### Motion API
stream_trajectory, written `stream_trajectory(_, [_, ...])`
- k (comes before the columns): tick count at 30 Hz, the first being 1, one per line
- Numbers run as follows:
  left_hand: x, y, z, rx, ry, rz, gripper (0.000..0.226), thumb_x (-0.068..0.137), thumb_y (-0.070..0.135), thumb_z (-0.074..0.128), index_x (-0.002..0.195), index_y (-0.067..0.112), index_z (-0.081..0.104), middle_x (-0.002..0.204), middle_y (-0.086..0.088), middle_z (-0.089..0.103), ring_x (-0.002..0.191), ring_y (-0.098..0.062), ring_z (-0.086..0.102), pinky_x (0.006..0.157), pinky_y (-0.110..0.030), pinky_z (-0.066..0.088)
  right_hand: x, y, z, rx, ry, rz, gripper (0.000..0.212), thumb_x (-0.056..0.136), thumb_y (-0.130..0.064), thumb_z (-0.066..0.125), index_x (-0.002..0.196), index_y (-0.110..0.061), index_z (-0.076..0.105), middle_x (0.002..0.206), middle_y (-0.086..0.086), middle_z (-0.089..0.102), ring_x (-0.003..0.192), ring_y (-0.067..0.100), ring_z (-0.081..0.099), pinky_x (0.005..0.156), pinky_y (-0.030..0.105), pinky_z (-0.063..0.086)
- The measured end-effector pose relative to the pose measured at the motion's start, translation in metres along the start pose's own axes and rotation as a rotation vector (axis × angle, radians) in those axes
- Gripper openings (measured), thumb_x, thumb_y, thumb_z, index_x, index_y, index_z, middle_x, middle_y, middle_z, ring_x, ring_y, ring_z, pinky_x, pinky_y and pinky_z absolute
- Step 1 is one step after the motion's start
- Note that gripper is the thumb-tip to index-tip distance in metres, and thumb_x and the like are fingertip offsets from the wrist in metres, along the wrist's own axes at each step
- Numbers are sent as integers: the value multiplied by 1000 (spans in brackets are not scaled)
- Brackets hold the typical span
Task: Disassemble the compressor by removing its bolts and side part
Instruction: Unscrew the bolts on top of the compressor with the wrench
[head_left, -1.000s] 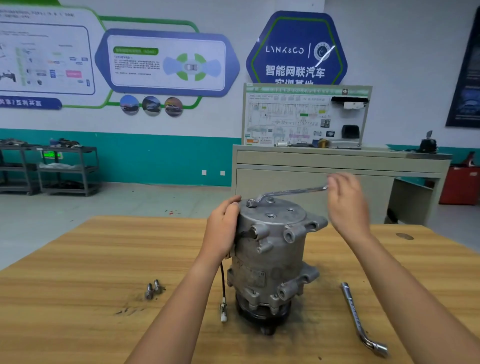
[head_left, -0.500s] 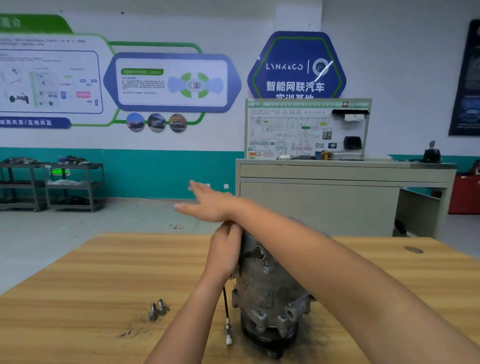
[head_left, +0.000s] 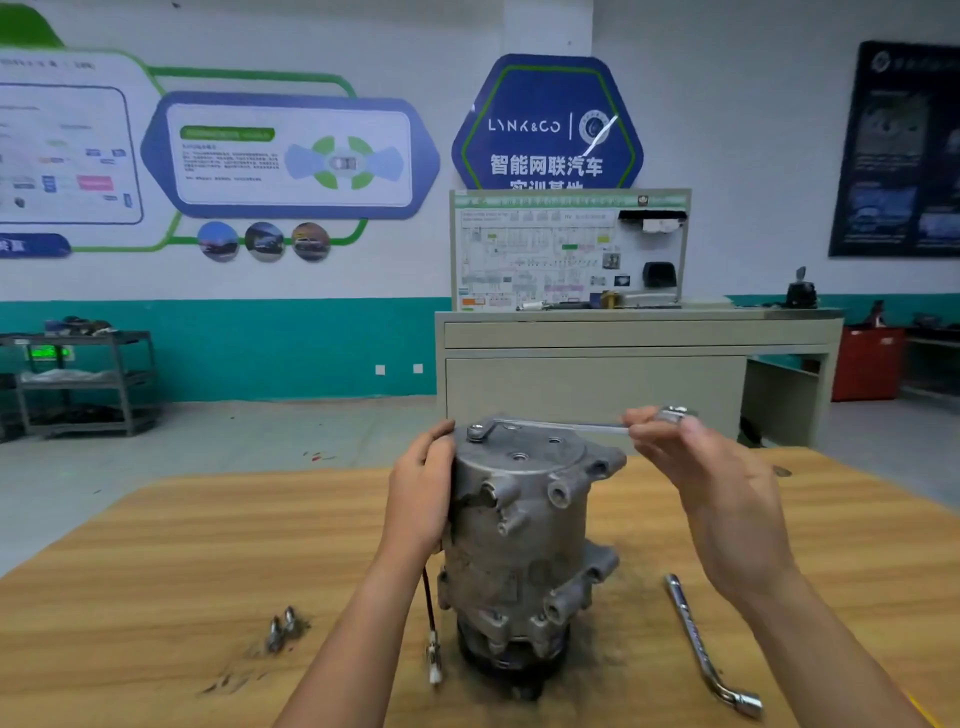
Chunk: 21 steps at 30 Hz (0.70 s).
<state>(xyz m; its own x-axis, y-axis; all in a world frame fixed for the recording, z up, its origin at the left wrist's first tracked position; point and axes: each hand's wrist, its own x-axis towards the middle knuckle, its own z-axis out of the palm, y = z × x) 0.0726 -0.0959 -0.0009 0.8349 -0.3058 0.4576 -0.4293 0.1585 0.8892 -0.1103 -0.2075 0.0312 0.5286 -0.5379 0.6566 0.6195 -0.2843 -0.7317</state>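
The compressor (head_left: 522, 545) is standing upright near the middle of the wooden table (head_left: 156, 571), its flat cover facing up. The left hand (head_left: 422, 501) is wrapping around the compressor's upper left side, palm and fingers pressing against the metal body. The right hand (head_left: 711, 478) is pinching the far right end of a wrench (head_left: 566, 425), fingers closed on its handle, while the wrench's other end is sitting on a bolt (head_left: 475, 431) at the left edge of the cover. Two loose bolts (head_left: 280, 626) are lying together on the table to the near left of the compressor. A second wrench (head_left: 706, 649) is lying on the table to the near right, well apart from both hands.
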Motion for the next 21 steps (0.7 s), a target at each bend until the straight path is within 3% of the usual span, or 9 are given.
stream_trajectory(2, [1, -2, -1, -11, -2, 5, 26, 96, 14, 38, 114, 22, 57, 111, 4, 56, 110, -12, 49, 96, -28, 40, 33, 9, 1, 220, 134, 231, 39, 86, -29, 53, 50, -16, 62, 71, 1, 69, 78, 11, 67, 84, 34, 47])
stream_trajectory(4, [2, -2, -1, -21, -3, -1, 26, 96, 14, 38, 113, 23, 56, 110, 5, 56, 109, -11, 49, 94, -26, 39, 65, 24, 6, 277, 289, 405, 38, 91, -27, 54, 55, -15, 48, 60, 0, 64, 63, 9, 66, 75, 31, 48])
stream_trajectory(6, [3, -3, -1, -28, -4, -10, 28, 96, 14, 38, 117, 20, 57, 112, 4, 56, 109, -10, 49, 94, -26, 40, 91, 43, 11, 218, 354, 517, 27, 91, -25, 56, 67, -15, 47, 59, -1, 63, 51, 9, 64, 69, 30, 46])
stream_trajectory(8, [2, -3, -1, -27, -2, -21, 30, 96, 14, 38, 119, 19, 57, 112, 5, 56, 107, -9, 50, 94, -26, 41, 112, 59, 21, -11, 303, 577, 16, 90, -25, 58, 84, -12, 51, 77, 4, 66, 46, 9, 62, 61, 27, 43])
stream_trajectory(10, [2, -3, -1, -31, 2, -24, 30, 96, 15, 39, 118, 19, 58, 112, 4, 57, 107, -10, 50, 96, -29, 42, 134, 63, 33, -366, 167, 562, 37, 86, -27, 64, 112, -7, 47, 105, 11, 63, 58, 15, 65, 53, 25, 39])
stream_trajectory(12, [1, -3, 0, -31, 3, -27, 30, 96, 15, 39, 119, 18, 58, 110, 6, 57, 108, -11, 50, 97, -31, 43, 152, 53, 49, -796, -32, 508, 62, 82, -25, 70, 128, -3, 35, 114, 12, 55, 84, 23, 63, 61, 29, 46])
stream_trajectory(15, [1, -1, 1, -42, 9, -13, 28, 96, 14, 39, 115, 21, 58, 100, 17, 55, 101, -4, 51, 88, -22, 44, 157, 35, 88, -1323, -455, 396, 23, 87, -20, 61, 96, -1, 52, 86, 8, 48, 79, 20, 49, 54, 23, 38])
stream_trajectory(18, [1, 0, 1, -42, 14, 20, 25, 96, 13, 39, 109, 23, 58, 99, 21, 55, 95, 7, 50, 76, -10, 40, 143, 40, 129, -1336, -750, 297, 28, 94, -21, 51, 111, 1, 56, 98, 8, 54, 84, 21, 51, 61, 25, 41])
stream_trajectory(21, [-1, 1, 0, -29, 15, 22, 25, 94, 12, 39, 95, 26, 60, 94, 15, 61, 90, 2, 55, 76, -18, 44, 128, 51, 156, -1321, -837, 169, 35, 94, -19, 47, 122, 2, 49, 116, 14, 55, 86, 20, 48, 53, 21, 35])
